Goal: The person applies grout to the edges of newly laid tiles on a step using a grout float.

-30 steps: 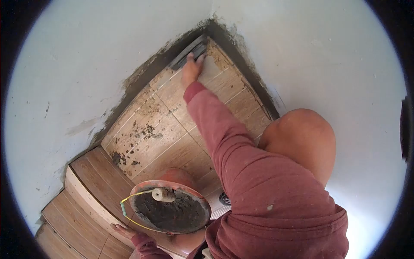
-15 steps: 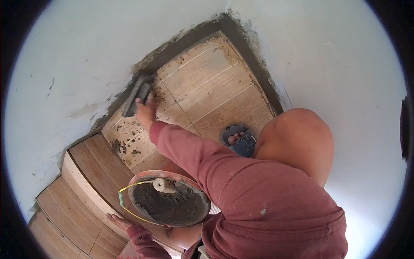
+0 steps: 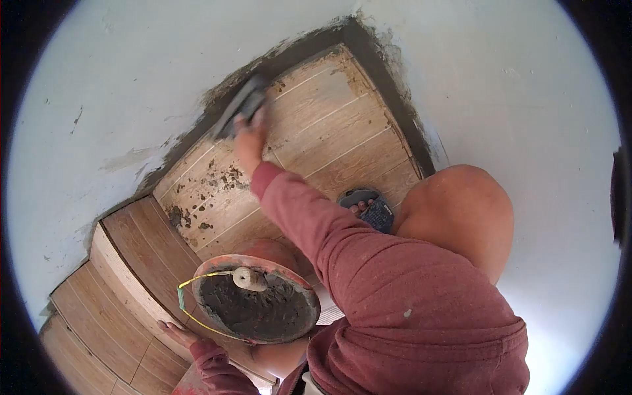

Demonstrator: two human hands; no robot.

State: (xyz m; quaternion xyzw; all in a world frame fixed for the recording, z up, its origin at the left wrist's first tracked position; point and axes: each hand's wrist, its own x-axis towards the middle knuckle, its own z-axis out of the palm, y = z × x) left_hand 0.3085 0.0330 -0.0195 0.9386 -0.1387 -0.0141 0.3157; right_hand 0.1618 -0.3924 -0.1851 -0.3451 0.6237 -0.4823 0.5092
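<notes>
My right hand (image 3: 251,135) is closed round the handle of a dark plastering float (image 3: 241,108), slightly smeared by motion. The float lies against the grey mortar band (image 3: 306,52) along the foot of the left wall. Below it, wet mortar crumbs (image 3: 224,176) are scattered over the wood-look floor tiles (image 3: 322,131). My left hand (image 3: 179,333) rests with fingers stretched out on the edge of a tiled step (image 3: 148,296). Beside it a bucket (image 3: 273,249) leans with its mouth towards me, holding grey mortar (image 3: 253,313); its handle has a pale round grip (image 3: 249,279).
White walls (image 3: 487,79) meet in a corner at the top, with another mortar band (image 3: 388,85) on the right side. Tiled steps (image 3: 99,316) go down at lower left. My bent knee (image 3: 461,210) and sandalled foot (image 3: 368,209) are at right of centre.
My right hand and the float have slid up and to the right along the left wall's mortar band, towards the corner. My left hand stays on the step edge.
</notes>
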